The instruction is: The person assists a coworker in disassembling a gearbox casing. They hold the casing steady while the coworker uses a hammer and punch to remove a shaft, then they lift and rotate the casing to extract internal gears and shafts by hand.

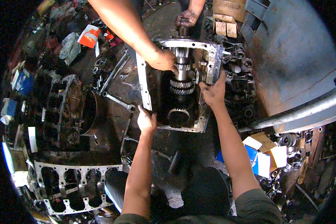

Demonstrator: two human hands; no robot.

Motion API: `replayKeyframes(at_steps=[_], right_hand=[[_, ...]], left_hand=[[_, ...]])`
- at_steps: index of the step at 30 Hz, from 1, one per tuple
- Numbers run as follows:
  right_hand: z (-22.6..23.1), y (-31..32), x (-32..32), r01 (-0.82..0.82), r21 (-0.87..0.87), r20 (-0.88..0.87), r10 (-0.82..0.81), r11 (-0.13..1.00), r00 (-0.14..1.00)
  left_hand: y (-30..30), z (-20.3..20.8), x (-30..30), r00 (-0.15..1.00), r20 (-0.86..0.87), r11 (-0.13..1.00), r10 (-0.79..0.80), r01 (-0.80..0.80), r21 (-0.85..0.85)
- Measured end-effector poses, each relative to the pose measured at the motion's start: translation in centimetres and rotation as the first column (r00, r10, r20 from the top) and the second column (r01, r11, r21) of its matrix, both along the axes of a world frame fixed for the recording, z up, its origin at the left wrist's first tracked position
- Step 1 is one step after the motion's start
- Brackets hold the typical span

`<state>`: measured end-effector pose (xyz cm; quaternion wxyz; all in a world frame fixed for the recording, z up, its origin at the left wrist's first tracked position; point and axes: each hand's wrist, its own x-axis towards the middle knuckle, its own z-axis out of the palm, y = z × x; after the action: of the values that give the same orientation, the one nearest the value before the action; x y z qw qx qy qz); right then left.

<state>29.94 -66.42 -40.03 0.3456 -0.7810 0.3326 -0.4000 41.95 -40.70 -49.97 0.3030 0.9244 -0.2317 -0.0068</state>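
A gearbox housing (145, 89) with a pale metal rim lies in front of me, its open side up. My left hand (147, 119) grips its near left edge. My right hand (214, 91) holds the right wall, thumb toward the inside and fingers partly hidden. Inside runs a shaft with several toothed gears (182, 88). A co-worker's hand (162, 59) reaches over the left rim and touches this shaft with its fingers. The co-worker's other hand (187, 18) is closed around the shaft's far end (183, 31), outside the housing.
Wrenches (117, 100) lie to the left. A metal frame with rounded cutouts (78, 167) sits at lower left, below a dirty engine block (65, 112). Engine parts (245, 64) crowd the right, beside a large grey metal panel (291, 56). Opened cartons (274, 158) stand at lower right.
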Motion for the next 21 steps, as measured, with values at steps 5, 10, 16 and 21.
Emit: replayKeyframes(at_steps=[5,10,16,21], right_hand=[[1.7,0.0,0.5,-0.028,-0.017,0.091,0.030,0.999,0.995],[2.3,6.4,-0.1,0.108,-0.621,0.204,0.027,0.776,0.979],[-3.3,5.7,8.9,0.013,0.267,-0.039,-0.003,0.964,0.999],[-8.9,-1.1,14.0,0.273,0.175,-0.199,-0.237,0.946,0.951]], left_hand=[[-0.5,0.8,0.2,0.998,0.055,1.000,-0.014,0.015,-0.010],[-0.8,1.2,0.7,0.998,0.035,0.998,-0.043,0.045,-0.049],[-0.3,1.6,0.0,0.995,-0.094,0.999,-0.020,0.015,-0.047],[-0.5,1.8,0.3,0.996,-0.080,0.996,-0.038,0.031,-0.088]])
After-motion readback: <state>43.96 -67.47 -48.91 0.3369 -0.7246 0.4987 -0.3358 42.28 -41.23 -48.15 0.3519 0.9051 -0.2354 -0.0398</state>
